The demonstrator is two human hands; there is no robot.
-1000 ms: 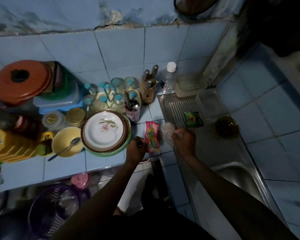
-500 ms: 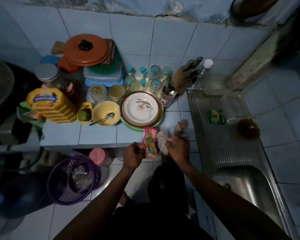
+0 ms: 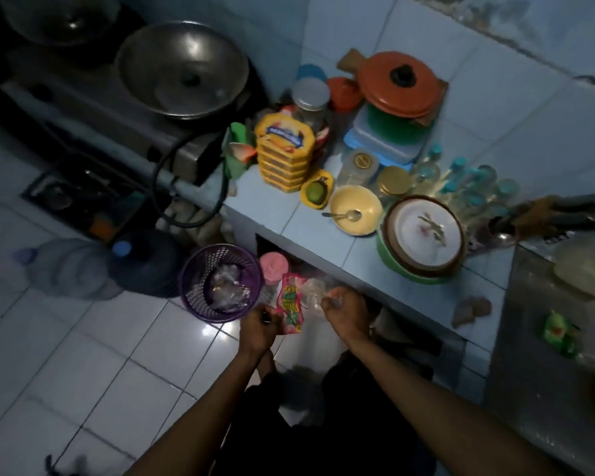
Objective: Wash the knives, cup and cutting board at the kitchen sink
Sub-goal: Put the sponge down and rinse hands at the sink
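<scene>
My left hand (image 3: pixel 259 326) grips a pink and green snack wrapper (image 3: pixel 291 307) together with a small dark object. My right hand (image 3: pixel 344 312) holds crumpled clear plastic (image 3: pixel 312 293). Both hands hover below the counter edge, just right of a purple mesh bin (image 3: pixel 200 297) that stands on the floor with plastic scraps inside. A wooden knife block (image 3: pixel 543 214) with knives lies blurred at the far right of the tiled counter (image 3: pixel 289 218). The steel sink drainboard (image 3: pixel 543 355) runs down the right edge.
On the counter stand stacked plates (image 3: pixel 425 231), a yellow bowl with a spoon (image 3: pixel 355 209), jars, yellow tins (image 3: pixel 284 152) and an orange pot lid (image 3: pixel 399 84). A stove with a metal wok (image 3: pixel 182 68) is at upper left. A water jug (image 3: pixel 83 266) lies on the white floor tiles.
My view has swung left and down toward the floor. Both hands came off the counter edge with the wrapper and plastic and now hang beside the purple bin.
</scene>
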